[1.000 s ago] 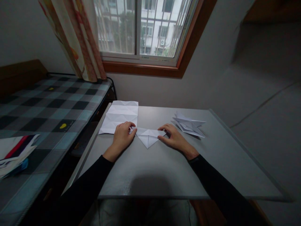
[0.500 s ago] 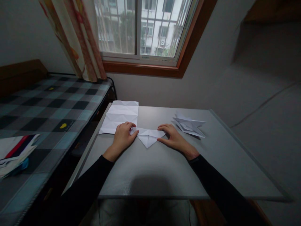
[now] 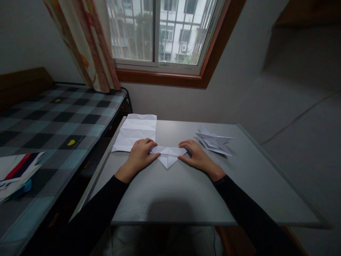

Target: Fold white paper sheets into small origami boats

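A folded sheet of white paper (image 3: 168, 152) lies on the table between my hands, with a long band across its top and a triangular point toward me. My left hand (image 3: 141, 154) grips its left end between thumb and fingers. On the right end, my right hand (image 3: 196, 155) pinches the paper in the same manner. My fingers partly cover both ends. Behind my left hand lies a creased white sheet (image 3: 138, 128), spread out with fold lines across it. Beyond my right hand rests a pile of folded paper pieces (image 3: 215, 140) with pointed corners.
The grey-white table (image 3: 202, 199) stands against the wall under a barred window (image 3: 181, 35). To the left is a bed with a checked cover (image 3: 90, 117), holding some printed papers or bags (image 3: 18, 170). A patterned curtain (image 3: 90, 53) hangs beside the window.
My left hand has shifted slightly to the right along the folded paper. The upper band now lies flatter and straighter. My right hand has hardly moved.
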Demonstrator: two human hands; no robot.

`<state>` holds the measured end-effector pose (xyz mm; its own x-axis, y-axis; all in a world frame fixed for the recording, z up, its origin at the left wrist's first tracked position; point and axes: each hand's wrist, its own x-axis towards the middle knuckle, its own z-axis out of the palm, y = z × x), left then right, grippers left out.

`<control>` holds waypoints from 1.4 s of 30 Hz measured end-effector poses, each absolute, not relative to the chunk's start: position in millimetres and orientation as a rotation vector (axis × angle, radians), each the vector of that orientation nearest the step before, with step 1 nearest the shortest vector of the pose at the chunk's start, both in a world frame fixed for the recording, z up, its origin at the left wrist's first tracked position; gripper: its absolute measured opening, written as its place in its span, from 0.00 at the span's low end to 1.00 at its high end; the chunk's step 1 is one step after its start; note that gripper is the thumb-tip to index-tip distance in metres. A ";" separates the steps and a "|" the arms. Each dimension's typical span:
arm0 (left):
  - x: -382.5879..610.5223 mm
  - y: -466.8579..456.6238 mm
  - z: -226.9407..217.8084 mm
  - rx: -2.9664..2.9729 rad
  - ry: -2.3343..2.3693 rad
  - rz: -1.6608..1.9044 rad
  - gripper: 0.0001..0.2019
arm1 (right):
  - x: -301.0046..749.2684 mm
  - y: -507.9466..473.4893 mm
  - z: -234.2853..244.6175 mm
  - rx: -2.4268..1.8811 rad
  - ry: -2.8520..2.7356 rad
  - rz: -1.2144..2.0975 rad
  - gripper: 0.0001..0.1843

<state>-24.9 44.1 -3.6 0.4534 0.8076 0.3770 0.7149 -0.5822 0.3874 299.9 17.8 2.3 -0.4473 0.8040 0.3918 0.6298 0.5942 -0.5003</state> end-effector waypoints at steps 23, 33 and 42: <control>-23.8 46.1 -6.0 2.513 1.358 0.848 0.12 | 297.4 20.0 0.5 -1.258 -2.187 0.190 0.11; -22.8 41.7 -0.7 2.551 1.589 0.877 0.07 | 300.2 21.8 -6.5 -1.357 -2.044 0.204 0.19; -22.8 45.4 -8.1 2.715 1.309 0.797 0.09 | 299.1 20.9 -3.8 -1.261 -2.195 -0.032 0.11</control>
